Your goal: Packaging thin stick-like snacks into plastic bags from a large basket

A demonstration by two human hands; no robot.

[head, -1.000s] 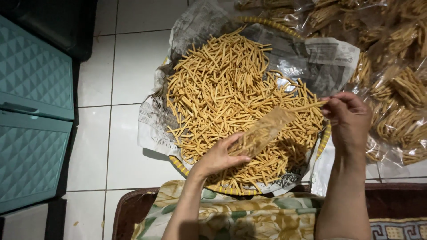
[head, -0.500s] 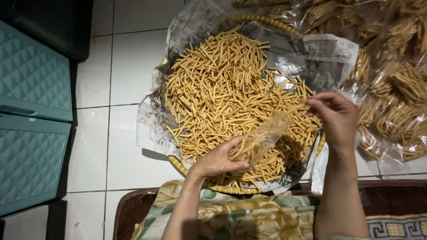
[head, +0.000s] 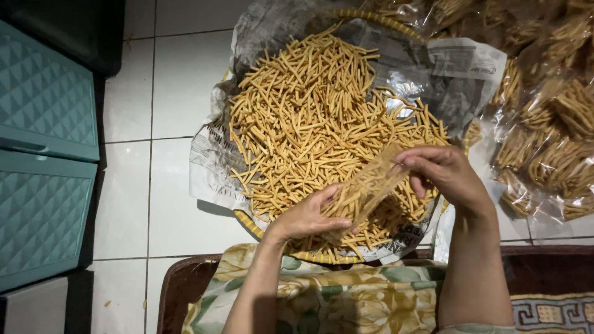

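Observation:
A round woven tray (head: 247, 224) lined with newspaper (head: 210, 167) holds a big heap of golden fried snack sticks (head: 309, 117). Over its near edge I hold a narrow clear plastic bag (head: 366, 188) partly filled with sticks, lying slanted. My left hand (head: 306, 216) grips the bag's lower end. My right hand (head: 442, 173) pinches its upper open end, fingers closed at the mouth.
Several filled clear bags of the same sticks (head: 544, 124) are piled on the floor at the right. Teal plastic drawers (head: 43, 161) stand at the left on white floor tiles (head: 130, 185). My floral-clothed lap (head: 334, 297) and a dark brown rim (head: 173, 291) are at the bottom.
My right hand has moved left and down from the tray's right edge to the bag's upper end. The left hand has kept its hold on the bag.

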